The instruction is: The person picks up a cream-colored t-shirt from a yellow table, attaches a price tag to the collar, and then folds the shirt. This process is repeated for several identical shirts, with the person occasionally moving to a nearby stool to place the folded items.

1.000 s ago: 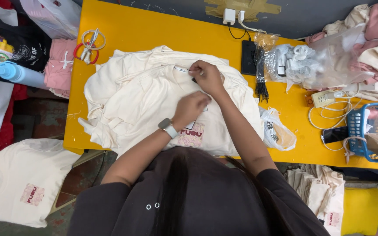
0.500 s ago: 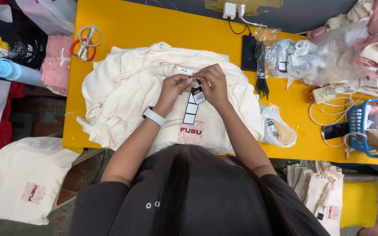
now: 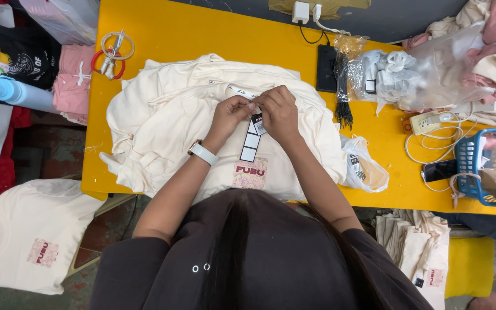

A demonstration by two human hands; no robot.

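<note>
Centrally on the yellow worktop [image 3: 162, 34], a hang tag [image 3: 252, 139] is pinched closed by left hand [image 3: 232, 113] and right hand [image 3: 278, 112], dangling toward 6 o'clock over the cream shirt [image 3: 162, 120].

A bright yellow desk [image 3: 162, 34] stands on a worn reddish-brown floor [image 3: 110, 221] under even light, with a dark grey wall [image 3: 397, 17] along its far edge.
</note>
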